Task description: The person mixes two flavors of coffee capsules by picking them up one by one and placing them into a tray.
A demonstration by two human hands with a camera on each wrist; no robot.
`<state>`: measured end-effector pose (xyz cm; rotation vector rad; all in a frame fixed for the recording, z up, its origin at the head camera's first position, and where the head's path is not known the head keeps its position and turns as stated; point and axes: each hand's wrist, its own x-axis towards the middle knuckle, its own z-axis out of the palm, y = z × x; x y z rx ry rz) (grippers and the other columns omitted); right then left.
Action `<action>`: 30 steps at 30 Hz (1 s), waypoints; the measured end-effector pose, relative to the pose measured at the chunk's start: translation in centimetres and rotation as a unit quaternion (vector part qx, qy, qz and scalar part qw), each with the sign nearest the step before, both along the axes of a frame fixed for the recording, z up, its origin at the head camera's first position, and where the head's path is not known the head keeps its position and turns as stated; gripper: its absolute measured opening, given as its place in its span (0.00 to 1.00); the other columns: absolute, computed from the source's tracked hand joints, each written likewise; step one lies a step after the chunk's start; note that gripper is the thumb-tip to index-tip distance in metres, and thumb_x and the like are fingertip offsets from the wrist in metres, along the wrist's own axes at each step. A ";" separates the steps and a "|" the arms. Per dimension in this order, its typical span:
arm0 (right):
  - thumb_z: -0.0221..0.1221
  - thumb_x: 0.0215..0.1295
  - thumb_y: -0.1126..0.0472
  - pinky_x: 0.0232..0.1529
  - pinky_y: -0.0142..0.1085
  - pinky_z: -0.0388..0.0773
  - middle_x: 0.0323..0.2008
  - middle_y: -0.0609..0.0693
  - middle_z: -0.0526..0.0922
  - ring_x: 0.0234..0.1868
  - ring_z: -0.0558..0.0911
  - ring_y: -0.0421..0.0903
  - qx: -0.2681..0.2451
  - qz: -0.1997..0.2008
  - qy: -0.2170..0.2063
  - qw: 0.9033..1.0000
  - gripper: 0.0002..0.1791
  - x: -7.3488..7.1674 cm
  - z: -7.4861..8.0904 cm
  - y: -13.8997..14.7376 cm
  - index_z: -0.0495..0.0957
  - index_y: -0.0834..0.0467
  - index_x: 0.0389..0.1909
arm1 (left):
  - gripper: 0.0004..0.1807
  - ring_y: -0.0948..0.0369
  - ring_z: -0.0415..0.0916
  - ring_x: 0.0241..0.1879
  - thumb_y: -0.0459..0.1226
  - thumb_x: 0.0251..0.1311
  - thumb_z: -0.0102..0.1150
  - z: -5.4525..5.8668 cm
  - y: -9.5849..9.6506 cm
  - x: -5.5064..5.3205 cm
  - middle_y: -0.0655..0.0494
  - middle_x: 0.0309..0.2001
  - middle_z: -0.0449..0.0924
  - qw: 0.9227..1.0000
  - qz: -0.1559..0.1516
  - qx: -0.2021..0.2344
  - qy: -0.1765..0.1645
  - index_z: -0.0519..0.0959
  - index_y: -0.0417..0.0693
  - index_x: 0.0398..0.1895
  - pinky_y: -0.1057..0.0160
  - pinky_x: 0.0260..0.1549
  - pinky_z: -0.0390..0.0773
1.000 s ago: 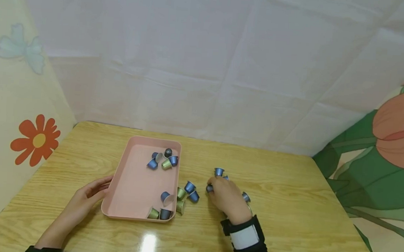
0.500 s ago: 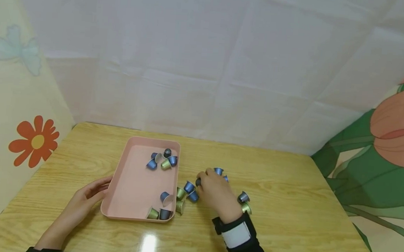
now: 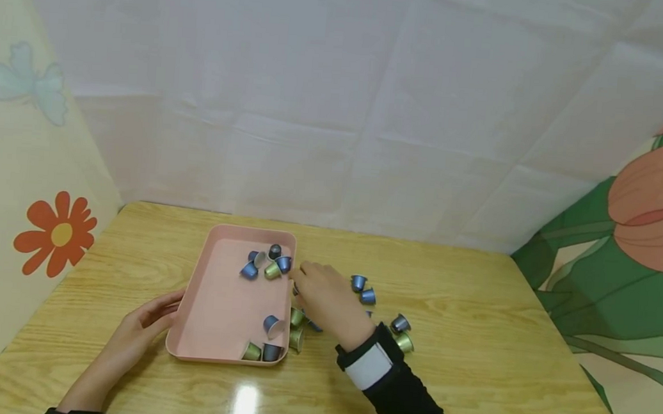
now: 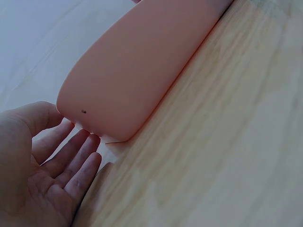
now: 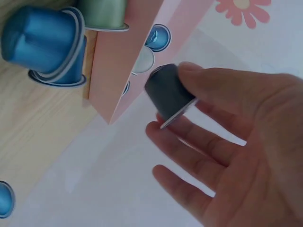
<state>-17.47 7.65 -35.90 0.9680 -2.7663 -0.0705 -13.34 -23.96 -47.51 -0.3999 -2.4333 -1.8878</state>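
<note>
My right hand (image 3: pixel 330 302) pinches a dark grey coffee capsule (image 5: pixel 166 91) between thumb and fingers, close by the right rim of the pink tray (image 3: pixel 215 295). In the head view the hand mostly hides this capsule. My left hand (image 3: pixel 137 329) rests at the tray's left side. In the left wrist view its relaxed fingers (image 4: pixel 71 156) touch the outer wall near a corner, the thumb at the rim. Inside the tray lie blue, green and dark capsules, one group around a green capsule (image 3: pixel 272 270) at the back, another around a dark capsule (image 3: pixel 271 352) at the front right.
Outside the tray's right wall lie green capsules (image 3: pixel 296 340) and blue ones, partly hidden by my right hand. Farther right are two blue capsules (image 3: pixel 368 296), a grey-blue capsule (image 3: pixel 400 323) and a green one (image 3: pixel 405 343). A white cloth (image 3: pixel 325 136) hangs behind the wooden table (image 3: pixel 474 319).
My right hand has picked up the dark capsule from the right-hand group and carried it left to the tray's right rim. My left hand has stayed at the tray.
</note>
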 end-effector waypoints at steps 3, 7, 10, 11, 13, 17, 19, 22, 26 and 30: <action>0.63 0.56 0.57 0.45 0.40 0.83 0.38 0.49 0.84 0.39 0.80 0.44 0.016 0.028 0.013 0.999 0.18 -0.3 0.3 -0.6 0.79 0.55 0.48 | 0.26 0.83 0.70 0.49 0.36 0.68 0.47 0.0 0.0 0.0 0.88 0.49 0.71 1.000 -0.001 -0.001 0.002 0.63 0.26 0.63 0.87 0.44 0.72; 0.61 0.59 0.58 0.46 0.39 0.83 0.41 0.47 0.85 0.41 0.81 0.43 0.050 0.048 0.016 0.997 0.16 -0.8 0.6 -1.6 0.80 0.53 0.49 | 0.25 0.83 0.70 0.49 0.36 0.68 0.46 0.2 0.0 0.1 0.89 0.50 0.70 1.000 0.000 -0.004 0.005 0.63 0.26 0.63 0.87 0.45 0.72; 0.60 0.60 0.58 0.46 0.38 0.83 0.41 0.47 0.86 0.40 0.82 0.43 0.071 0.051 0.004 0.996 0.14 -1.0 0.7 -2.5 0.82 0.52 0.47 | 0.26 0.83 0.70 0.49 0.36 0.68 0.46 0.3 0.0 0.1 0.89 0.50 0.70 1.000 0.000 -0.003 0.005 0.63 0.25 0.63 0.87 0.44 0.72; 0.60 0.60 0.57 0.46 0.38 0.83 0.41 0.47 0.86 0.40 0.82 0.43 0.081 0.051 0.001 0.995 0.13 -1.1 0.7 -2.8 0.82 0.52 0.46 | 0.26 0.83 0.70 0.49 0.36 0.68 0.46 0.3 0.0 0.1 0.89 0.50 0.70 1.000 -0.001 -0.002 0.004 0.63 0.25 0.63 0.87 0.44 0.72; 0.60 0.60 0.56 0.43 0.36 0.84 0.39 0.46 0.87 0.38 0.81 0.42 0.098 0.052 0.000 0.994 0.11 -1.3 0.6 -3.4 0.83 0.52 0.43 | 0.26 0.83 0.71 0.49 0.36 0.68 0.46 0.3 0.1 0.2 0.89 0.50 0.70 1.000 -0.002 0.000 0.002 0.63 0.25 0.63 0.87 0.44 0.72; 0.58 0.62 0.55 0.41 0.35 0.84 0.38 0.46 0.87 0.38 0.81 0.42 0.141 0.055 -0.003 0.988 0.10 -1.5 0.3 -4.5 0.83 0.52 0.41 | 0.26 0.83 0.71 0.49 0.36 0.68 0.46 0.3 0.1 0.2 0.89 0.49 0.70 1.000 -0.003 0.002 0.000 0.62 0.25 0.63 0.87 0.44 0.73; 0.57 0.63 0.56 0.41 0.36 0.83 0.37 0.46 0.87 0.37 0.81 0.42 0.161 0.059 -0.005 0.985 0.10 -1.5 0.0 -5.0 0.83 0.52 0.42 | 0.26 0.83 0.71 0.49 0.35 0.68 0.46 0.3 0.0 0.2 0.89 0.49 0.70 1.000 -0.003 0.002 0.001 0.62 0.24 0.63 0.87 0.44 0.73; 0.57 0.64 0.57 0.41 0.35 0.83 0.36 0.46 0.87 0.34 0.81 0.40 0.182 0.065 -0.008 0.981 0.10 -1.5 -0.3 -5.6 0.81 0.51 0.44 | 0.26 0.83 0.71 0.49 0.35 0.68 0.46 0.3 0.0 0.2 0.89 0.49 0.71 1.000 -0.003 0.004 0.001 0.62 0.24 0.63 0.87 0.44 0.73; 0.57 0.64 0.59 0.37 0.34 0.83 0.33 0.45 0.87 0.31 0.80 0.39 0.185 0.063 -0.019 0.981 0.08 -1.5 -0.4 -6.3 0.82 0.51 0.41 | 0.25 0.83 0.71 0.49 0.34 0.68 0.47 0.4 0.1 0.3 0.88 0.49 0.72 1.000 -0.003 0.004 0.003 0.63 0.23 0.62 0.87 0.44 0.73; 0.57 0.63 0.60 0.35 0.35 0.84 0.31 0.45 0.88 0.28 0.80 0.38 0.191 0.057 -0.020 0.980 0.07 -1.6 -0.6 -6.6 0.83 0.52 0.37 | 0.25 0.83 0.71 0.49 0.34 0.67 0.47 0.6 0.3 0.3 0.88 0.49 0.72 1.000 -0.003 0.009 0.009 0.63 0.24 0.62 0.87 0.44 0.73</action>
